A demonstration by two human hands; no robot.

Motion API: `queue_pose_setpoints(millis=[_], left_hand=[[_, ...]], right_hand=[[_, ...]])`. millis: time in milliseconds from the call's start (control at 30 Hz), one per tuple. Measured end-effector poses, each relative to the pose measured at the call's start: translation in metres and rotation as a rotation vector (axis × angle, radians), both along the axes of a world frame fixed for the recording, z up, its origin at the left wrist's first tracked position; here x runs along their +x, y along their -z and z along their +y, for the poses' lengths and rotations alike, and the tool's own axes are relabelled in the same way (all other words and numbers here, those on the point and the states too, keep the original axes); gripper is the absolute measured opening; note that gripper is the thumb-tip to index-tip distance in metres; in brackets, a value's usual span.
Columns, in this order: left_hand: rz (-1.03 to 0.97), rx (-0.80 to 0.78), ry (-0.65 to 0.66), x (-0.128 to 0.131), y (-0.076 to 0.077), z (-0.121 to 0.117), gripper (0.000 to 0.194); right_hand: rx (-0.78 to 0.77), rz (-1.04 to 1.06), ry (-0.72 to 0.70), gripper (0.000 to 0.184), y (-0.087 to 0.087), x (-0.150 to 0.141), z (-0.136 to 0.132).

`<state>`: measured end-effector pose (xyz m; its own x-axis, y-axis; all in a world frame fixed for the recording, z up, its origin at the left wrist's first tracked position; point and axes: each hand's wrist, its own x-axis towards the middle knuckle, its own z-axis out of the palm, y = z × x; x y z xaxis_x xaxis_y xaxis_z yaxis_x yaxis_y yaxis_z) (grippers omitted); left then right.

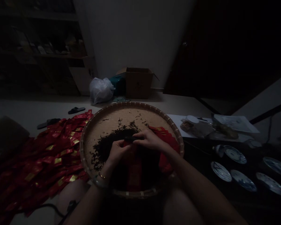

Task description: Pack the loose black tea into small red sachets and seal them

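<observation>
My left hand (118, 151) is closed on the upper left edge of a red packet (134, 175), which stands over the tray in front of me. My right hand (148, 140) pinches at the same packet's upper right, its thumb and forefinger pressed together. Between the fingertips lies a small dark piece (129, 138), too dim to make out. Beneath both hands, a heap of dark, leaf-like shreds (107, 142) spreads over the round woven bamboo tray (117, 115). Several flat red packets (170, 140) are stacked at the tray's right side.
A large pile of red packets (58, 153) covers the floor at left, beside dark slippers (76, 110). Ahead are a white plastic bag (101, 90) and an open cardboard box (139, 83). On the right, several blue-and-white dishes (243, 180) rest on a dark surface.
</observation>
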<state>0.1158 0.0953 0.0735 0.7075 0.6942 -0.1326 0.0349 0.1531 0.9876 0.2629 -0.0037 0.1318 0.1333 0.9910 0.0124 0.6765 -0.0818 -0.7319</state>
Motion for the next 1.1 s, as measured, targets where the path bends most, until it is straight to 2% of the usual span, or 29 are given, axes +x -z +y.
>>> queue_pose_setpoints(millis=[233, 400, 633, 833, 1100], left_hand=[[0.036, 0.062, 0.004, 0.0004, 0.0010, 0.0001, 0.036], [-0.018, 0.040, -0.004, 0.0008, 0.0014, 0.0014, 0.039], [-0.065, 0.089, -0.027, -0.0005, 0.0030, 0.0064, 0.035], [-0.092, 0.081, -0.100, -0.0005, 0.0042, 0.0083, 0.040], [-0.102, 0.315, -0.099, -0.0055, 0.0019, 0.0080, 0.026]], right_hand=[[0.013, 0.002, 0.037, 0.028, 0.0012, -0.0035, 0.0019], [0.040, -0.055, 0.034, 0.023, 0.0022, -0.0037, 0.0033], [0.045, -0.060, 0.045, 0.022, 0.0000, -0.0045, 0.0013], [0.050, -0.098, 0.036, 0.022, 0.0042, -0.0037, 0.0015], [0.009, -0.134, 0.037, 0.027, 0.0078, -0.0059, 0.0028]])
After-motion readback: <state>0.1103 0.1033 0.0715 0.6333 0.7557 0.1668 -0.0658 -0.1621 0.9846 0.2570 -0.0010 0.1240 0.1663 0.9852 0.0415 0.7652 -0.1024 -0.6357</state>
